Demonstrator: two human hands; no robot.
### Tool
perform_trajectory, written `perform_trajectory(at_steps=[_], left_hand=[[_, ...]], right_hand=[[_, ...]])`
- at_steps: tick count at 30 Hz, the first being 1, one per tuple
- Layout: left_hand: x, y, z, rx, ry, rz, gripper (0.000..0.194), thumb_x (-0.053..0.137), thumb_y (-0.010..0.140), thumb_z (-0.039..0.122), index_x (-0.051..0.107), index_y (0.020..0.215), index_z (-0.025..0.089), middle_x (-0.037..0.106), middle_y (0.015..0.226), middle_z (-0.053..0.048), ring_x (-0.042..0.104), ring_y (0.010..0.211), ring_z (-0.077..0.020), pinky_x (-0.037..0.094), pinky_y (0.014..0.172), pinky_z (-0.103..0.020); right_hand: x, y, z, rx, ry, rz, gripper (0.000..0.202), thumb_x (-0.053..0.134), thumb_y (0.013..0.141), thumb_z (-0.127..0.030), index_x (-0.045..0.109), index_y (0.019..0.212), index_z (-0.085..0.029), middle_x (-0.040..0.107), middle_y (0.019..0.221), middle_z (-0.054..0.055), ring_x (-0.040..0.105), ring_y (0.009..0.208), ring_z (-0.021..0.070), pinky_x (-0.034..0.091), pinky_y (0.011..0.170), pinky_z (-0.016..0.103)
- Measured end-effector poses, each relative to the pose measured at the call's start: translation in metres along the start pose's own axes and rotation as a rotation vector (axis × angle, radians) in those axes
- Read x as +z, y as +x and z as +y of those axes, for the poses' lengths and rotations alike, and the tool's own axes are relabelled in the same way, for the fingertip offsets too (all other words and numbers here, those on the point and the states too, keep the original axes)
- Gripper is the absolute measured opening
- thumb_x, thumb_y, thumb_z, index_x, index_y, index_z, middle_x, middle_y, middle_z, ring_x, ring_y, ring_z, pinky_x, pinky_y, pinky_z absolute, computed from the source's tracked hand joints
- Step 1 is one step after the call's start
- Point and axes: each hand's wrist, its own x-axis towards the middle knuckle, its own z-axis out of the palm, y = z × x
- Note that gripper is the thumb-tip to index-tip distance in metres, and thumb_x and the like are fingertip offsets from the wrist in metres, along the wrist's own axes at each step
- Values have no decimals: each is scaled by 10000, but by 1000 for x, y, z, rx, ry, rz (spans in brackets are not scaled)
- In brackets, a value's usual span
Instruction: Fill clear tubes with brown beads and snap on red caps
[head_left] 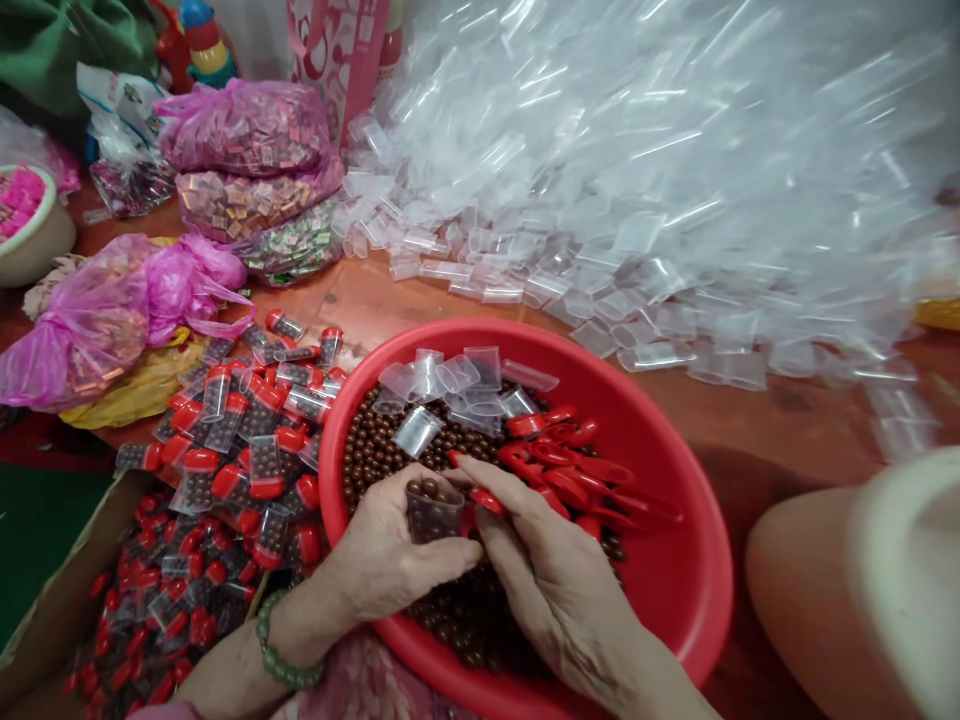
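My left hand (390, 550), with a green bead bracelet at the wrist, holds a clear plastic container (435, 515) filled with brown balls. My right hand (540, 570) is beside it, fingers bent together around a small red piece (486, 499) near the container's edge. Both hands are over a large red basin (660, 440). Inside the basin lie many brown balls (371, 445), several empty clear containers (457, 375) at the far side, and red plastic pieces (570, 470) on the right.
A big heap of clear containers (600, 180) lies behind the basin. Filled, red-capped containers (247, 430) are piled at left, more in a box (67, 570) below. Pink bags (247, 130) sit back left; a pale round-rimmed object (825, 560) stands at right.
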Motion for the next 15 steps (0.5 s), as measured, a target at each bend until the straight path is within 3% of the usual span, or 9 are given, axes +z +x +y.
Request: perform_trajectory(at_steps=[5,11,15], left_hand=[[-6,2,0,-70,-39,-5,303,746,606,178,565,847,139,569,711,26,496,638,-87,385,627,-240],[-8,5,0,-165,-151,-57,383,837,509,163,577,789,144,584,639,56,480,558,-51,361,553,-200],[-9,4,-2,-183,-127,-90,451,896,490,229,585,805,143,574,642,61,479,565,-45,368,575,-203]], right_hand=[[-20,8,6,-81,19,-107,422,448,968,-210,434,1387,-262,654,1234,93,649,1119,191,555,912,287],[-44,16,9,-242,110,-212,364,532,943,-189,592,1274,-326,705,1039,44,710,900,141,582,755,182],[-52,15,9,-320,66,-272,402,533,951,-208,558,1342,-299,734,1059,52,721,920,153,594,801,198]])
